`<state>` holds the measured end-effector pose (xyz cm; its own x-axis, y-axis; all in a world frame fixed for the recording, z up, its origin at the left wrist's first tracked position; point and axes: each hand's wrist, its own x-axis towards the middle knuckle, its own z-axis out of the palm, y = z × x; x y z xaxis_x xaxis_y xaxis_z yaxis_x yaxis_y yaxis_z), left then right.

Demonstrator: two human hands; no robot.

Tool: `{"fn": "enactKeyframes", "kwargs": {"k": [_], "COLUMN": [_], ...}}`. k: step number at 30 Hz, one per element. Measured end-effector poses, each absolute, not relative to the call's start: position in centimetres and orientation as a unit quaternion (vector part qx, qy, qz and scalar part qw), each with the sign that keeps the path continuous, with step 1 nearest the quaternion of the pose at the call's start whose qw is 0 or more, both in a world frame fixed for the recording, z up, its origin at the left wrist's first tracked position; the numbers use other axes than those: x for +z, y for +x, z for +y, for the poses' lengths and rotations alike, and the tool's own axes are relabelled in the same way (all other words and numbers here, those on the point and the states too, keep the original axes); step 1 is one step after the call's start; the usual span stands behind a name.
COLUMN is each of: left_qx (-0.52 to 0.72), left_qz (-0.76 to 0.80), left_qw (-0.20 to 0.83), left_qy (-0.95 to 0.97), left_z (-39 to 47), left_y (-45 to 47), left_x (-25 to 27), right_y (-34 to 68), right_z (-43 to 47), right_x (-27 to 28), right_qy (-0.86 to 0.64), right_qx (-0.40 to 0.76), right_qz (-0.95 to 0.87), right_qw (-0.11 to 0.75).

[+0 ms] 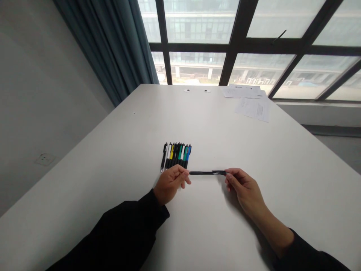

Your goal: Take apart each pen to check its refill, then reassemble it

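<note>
A black pen is held level between my two hands, above the white table. My left hand pinches its tip end between thumb and fingers. At the clip and button end, my right hand has thumb and fingers closed on it. Just beyond my left hand lies a row of several pens, side by side with their buttons pointing away from me. Black, white, yellow, green and blue barrels show among them. My left hand hides the lower ends of some.
The white table reaches to a large window. Papers lie at its far right corner. Two small oval pieces sit near the far edge. A blue-grey curtain hangs at the back left, beside a grey wall.
</note>
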<state>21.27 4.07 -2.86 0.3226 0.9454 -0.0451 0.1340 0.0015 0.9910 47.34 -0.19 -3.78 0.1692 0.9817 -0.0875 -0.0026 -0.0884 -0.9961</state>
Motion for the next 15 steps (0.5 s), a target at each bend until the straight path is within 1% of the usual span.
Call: {"fn": "enactKeyframes", "kwargs": {"k": [15], "left_qx": [0.336], "left_qz": [0.471], "left_qw": [0.516], "left_qy": [0.632], "left_z": [4.1], "left_y": [21.17], "left_x": [-2.28], "right_y": [47.58], "right_z": [-0.51], "right_x": [-3.5], "right_qy": [-0.599], "right_qx": [0.449], "right_qz": [-0.462], "right_qw": [0.476]}}
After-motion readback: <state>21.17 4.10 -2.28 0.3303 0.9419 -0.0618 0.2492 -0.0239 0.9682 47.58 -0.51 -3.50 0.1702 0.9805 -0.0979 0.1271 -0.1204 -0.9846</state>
